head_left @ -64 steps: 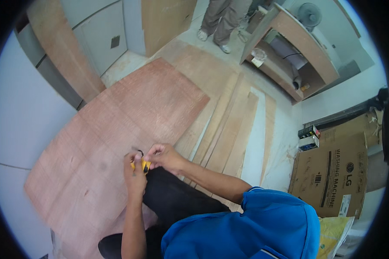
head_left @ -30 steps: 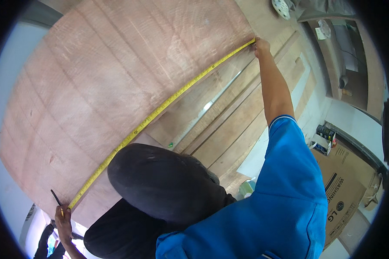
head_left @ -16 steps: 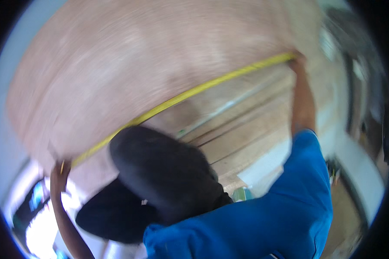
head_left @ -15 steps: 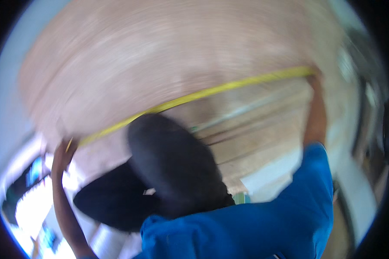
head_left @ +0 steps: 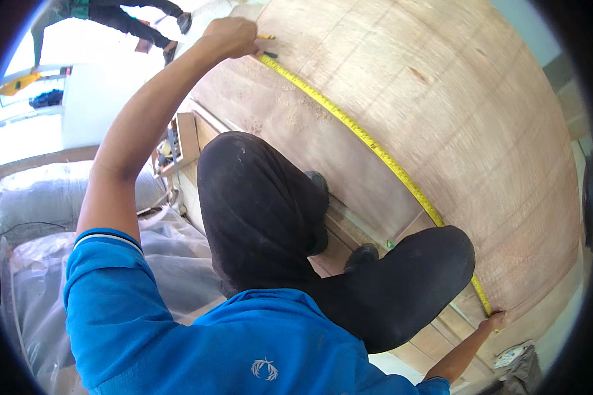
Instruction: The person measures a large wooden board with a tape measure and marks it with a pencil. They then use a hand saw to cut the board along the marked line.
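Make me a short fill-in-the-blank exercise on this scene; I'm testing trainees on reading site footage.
1. The tape measure is coloured ____.
2. The tape lies stretched across a sheet of ____.
3. The left hand holds the tape's upper end, and the ____ hand holds the lower end.
4. The person's shirt is ____.

Missing words: yellow; plywood; right; blue

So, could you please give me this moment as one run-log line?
left hand: pins yellow tape measure at far plywood sheet edge, holds pencil | right hand: holds tape at near edge | posture: crouched on sheet

The person wears a blue short-sleeved shirt with white-striped cuff, black trousers and dark shoes.
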`<state>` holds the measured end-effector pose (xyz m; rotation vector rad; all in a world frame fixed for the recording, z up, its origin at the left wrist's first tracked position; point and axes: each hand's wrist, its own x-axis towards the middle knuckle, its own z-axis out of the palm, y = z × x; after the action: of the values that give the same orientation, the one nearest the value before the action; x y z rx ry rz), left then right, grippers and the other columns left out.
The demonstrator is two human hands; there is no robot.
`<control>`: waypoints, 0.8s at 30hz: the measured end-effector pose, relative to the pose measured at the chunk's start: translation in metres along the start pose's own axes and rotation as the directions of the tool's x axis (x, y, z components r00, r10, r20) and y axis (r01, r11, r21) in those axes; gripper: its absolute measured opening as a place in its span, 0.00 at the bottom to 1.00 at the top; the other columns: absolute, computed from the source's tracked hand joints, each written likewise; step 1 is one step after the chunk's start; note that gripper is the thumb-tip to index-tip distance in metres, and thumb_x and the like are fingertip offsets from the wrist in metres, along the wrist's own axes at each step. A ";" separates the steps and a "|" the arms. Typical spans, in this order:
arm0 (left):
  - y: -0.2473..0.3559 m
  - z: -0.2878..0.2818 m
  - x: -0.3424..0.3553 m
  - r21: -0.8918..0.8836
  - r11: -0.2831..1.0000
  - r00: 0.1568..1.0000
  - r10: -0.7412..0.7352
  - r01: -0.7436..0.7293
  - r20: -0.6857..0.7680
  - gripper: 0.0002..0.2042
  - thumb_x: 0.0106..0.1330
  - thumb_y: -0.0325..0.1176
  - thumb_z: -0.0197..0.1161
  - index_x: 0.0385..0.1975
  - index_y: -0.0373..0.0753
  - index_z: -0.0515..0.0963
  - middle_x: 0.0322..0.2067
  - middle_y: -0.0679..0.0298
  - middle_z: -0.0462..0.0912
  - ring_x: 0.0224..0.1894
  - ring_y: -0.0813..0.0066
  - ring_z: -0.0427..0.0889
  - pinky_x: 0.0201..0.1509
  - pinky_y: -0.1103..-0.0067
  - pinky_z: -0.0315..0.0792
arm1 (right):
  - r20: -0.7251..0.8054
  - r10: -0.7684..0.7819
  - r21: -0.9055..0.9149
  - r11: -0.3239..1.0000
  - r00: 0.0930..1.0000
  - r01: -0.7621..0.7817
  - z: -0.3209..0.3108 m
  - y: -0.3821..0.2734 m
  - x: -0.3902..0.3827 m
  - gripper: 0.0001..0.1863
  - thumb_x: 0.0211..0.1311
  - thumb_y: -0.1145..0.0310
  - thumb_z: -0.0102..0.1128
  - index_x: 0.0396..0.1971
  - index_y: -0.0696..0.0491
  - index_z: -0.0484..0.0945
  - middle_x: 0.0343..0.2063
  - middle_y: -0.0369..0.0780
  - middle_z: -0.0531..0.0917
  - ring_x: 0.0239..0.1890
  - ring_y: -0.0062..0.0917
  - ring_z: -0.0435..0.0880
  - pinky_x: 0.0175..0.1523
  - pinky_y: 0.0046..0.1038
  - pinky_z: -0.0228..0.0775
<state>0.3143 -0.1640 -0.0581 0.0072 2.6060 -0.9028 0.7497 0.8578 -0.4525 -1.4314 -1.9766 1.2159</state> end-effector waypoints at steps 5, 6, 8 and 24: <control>0.001 -0.013 -0.004 -0.042 0.999 0.993 0.021 -0.026 -0.116 0.19 0.68 0.47 0.61 0.31 0.38 0.89 0.34 0.49 0.90 0.39 0.52 0.90 0.43 0.60 0.82 | -0.038 0.256 -0.087 0.962 0.966 -0.258 0.032 -0.033 -0.018 0.32 0.77 0.55 0.57 0.67 0.67 0.69 0.64 0.46 0.76 0.63 0.35 0.75 0.72 0.38 0.65; -0.004 -0.005 -0.006 -0.049 0.999 0.993 0.007 -0.012 -0.117 0.18 0.68 0.47 0.61 0.31 0.38 0.89 0.34 0.49 0.90 0.39 0.53 0.90 0.43 0.61 0.82 | -0.041 0.246 -0.124 0.961 0.969 -0.249 0.039 -0.046 -0.027 0.33 0.76 0.55 0.57 0.67 0.67 0.68 0.64 0.46 0.76 0.63 0.35 0.75 0.71 0.38 0.65; -0.008 0.005 0.002 -0.064 0.998 0.992 -0.003 -0.005 -0.129 0.17 0.68 0.45 0.61 0.30 0.38 0.89 0.33 0.50 0.90 0.37 0.54 0.90 0.42 0.61 0.82 | -0.067 0.231 -0.196 0.951 0.971 -0.239 0.040 -0.064 -0.041 0.34 0.75 0.55 0.57 0.68 0.67 0.67 0.63 0.46 0.77 0.63 0.34 0.75 0.71 0.38 0.65; 0.003 0.009 0.004 -0.136 0.987 0.984 0.062 -0.085 -0.165 0.15 0.67 0.46 0.71 0.38 0.38 0.89 0.35 0.55 0.91 0.37 0.57 0.92 0.41 0.64 0.85 | 0.015 0.335 -0.161 0.931 0.942 -0.328 0.017 -0.053 -0.060 0.47 0.77 0.40 0.45 0.80 0.60 0.47 0.81 0.45 0.53 0.81 0.36 0.52 0.82 0.41 0.44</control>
<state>0.3146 -0.1672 -0.0677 0.1423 2.7940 -0.7149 0.7310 0.7913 -0.4084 -1.8956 -1.9475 1.2572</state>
